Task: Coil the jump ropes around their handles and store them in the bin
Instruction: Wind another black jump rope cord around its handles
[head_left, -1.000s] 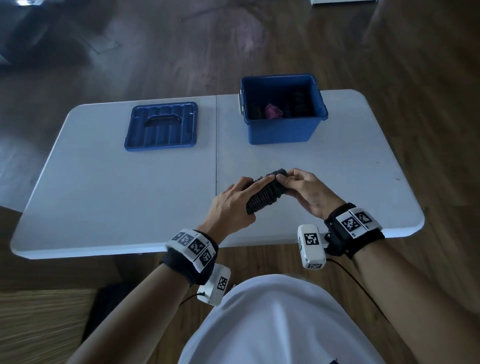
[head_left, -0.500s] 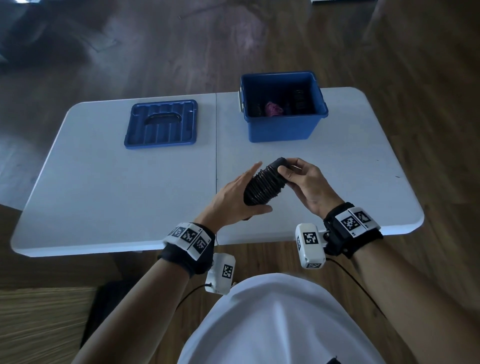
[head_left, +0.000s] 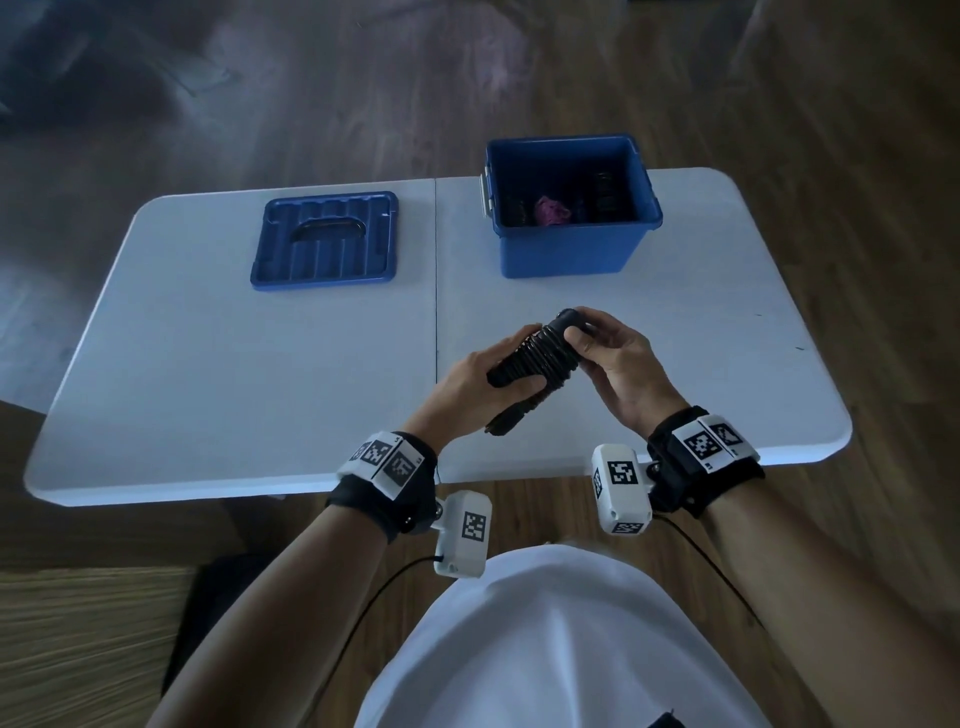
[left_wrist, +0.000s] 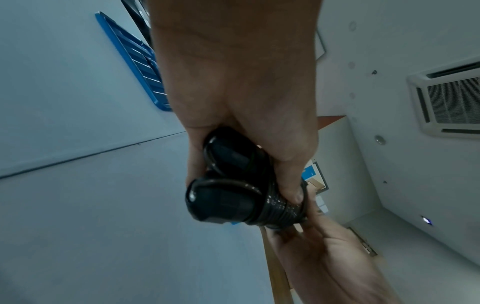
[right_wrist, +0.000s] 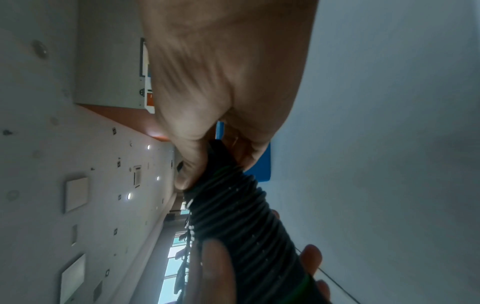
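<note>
A black jump rope (head_left: 537, 358) is coiled tightly around its two handles, held above the near middle of the white table (head_left: 208, 389). My left hand (head_left: 483, 384) grips the lower end, thumb over the coils. My right hand (head_left: 605, 348) pinches the upper handle end. The left wrist view shows both handle butts (left_wrist: 221, 201) side by side under my left hand (left_wrist: 241, 115). The coils (right_wrist: 241, 216) run from my right hand (right_wrist: 221, 123) in the right wrist view. The open blue bin (head_left: 571, 249) stands behind, holding dark coiled ropes and a pink one (head_left: 551, 212).
The blue bin lid (head_left: 324, 239) lies flat on the left half of the table, far side. A seam runs down the table's middle. The table's near edge is just below my wrists, with wooden floor around it.
The bundle has lifted and tilted more upright. My left hand went from flat fingers to a grip round the lower end, and my right hand shifted to the upper tip.
</note>
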